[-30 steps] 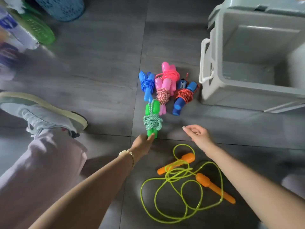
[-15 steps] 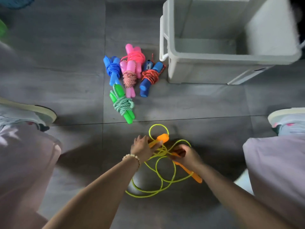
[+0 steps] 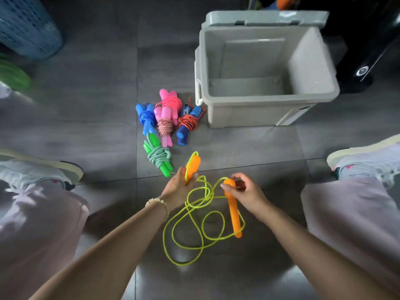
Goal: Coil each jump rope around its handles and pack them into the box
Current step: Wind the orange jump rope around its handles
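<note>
Near the open grey box (image 3: 249, 113), left hand (image 3: 178, 187) grips one orange handle (image 3: 192, 166), right hand (image 3: 246, 191) grips the other orange handle (image 3: 233, 213); yellow-green rope (image 3: 194, 230) sags in loose loops between and below them.

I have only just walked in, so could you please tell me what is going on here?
A person is tidying jump ropes on the grey tiled floor. The left hand grips one orange plastic handle, the right hand grips the other orange plastic handle, and the thin yellow-green cord joining them is in loose loops, not yet wound. Five coiled jump ropes lie beside the open grey plastic box, which holds no rope.
</note>
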`<state>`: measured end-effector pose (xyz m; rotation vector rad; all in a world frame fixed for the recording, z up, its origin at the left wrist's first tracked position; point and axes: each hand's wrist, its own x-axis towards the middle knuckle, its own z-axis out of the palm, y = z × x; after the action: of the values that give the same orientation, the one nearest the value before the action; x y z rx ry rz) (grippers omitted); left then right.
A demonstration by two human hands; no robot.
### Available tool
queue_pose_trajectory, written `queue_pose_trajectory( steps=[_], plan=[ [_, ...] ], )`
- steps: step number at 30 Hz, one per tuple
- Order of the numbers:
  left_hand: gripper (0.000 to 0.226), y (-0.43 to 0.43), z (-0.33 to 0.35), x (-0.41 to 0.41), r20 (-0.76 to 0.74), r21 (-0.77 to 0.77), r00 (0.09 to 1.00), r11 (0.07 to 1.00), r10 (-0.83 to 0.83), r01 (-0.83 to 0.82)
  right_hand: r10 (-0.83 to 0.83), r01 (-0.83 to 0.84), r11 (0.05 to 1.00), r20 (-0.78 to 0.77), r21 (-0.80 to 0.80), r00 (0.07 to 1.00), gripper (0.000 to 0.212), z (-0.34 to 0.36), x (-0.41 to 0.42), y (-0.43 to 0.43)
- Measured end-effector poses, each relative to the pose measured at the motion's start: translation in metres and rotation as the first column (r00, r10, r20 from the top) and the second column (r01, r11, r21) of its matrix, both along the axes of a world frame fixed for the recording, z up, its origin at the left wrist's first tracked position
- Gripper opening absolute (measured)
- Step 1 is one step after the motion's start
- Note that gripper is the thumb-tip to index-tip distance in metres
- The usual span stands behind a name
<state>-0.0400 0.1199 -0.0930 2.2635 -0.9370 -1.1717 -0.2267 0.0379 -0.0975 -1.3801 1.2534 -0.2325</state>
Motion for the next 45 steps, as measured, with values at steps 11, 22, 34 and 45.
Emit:
queue_pose_trajectory(
  steps=[11, 22, 34, 45],
  plan=[
    [0.035, 0.011, 0.197, 0.011, 0.116, -0.239, 0.992, 0.971, 0.050, -0.021, -0.075, 0.123, 0.971, 0.228, -0.205, 0.971, 0.012, 0.177, -0.009, 0.003],
    [0.024, 0.071, 0.349, -0.037, -0.458, -0.484, 0.889, 0.835, 0.013, -0.262, -0.238, 0.190, 0.971, 0.695, 0.146, 0.679, 0.011, 0.334, -0.017, 0.055],
    [0.008, 0.107, 0.394, -0.053, -0.272, -0.519, 0.896, 0.838, -0.352, 0.172, 0.029, 0.104, 0.977, 0.593, -0.188, 0.804, 0.030, 0.393, 0.001, 0.106],
    [0.015, 0.132, 0.415, -0.021, -0.331, -0.395, 0.888, 0.902, -0.319, 0.177, 0.335, -0.289, 0.942, 0.455, -0.170, 0.825, 0.051, 0.384, -0.001, 0.117]
  ],
)
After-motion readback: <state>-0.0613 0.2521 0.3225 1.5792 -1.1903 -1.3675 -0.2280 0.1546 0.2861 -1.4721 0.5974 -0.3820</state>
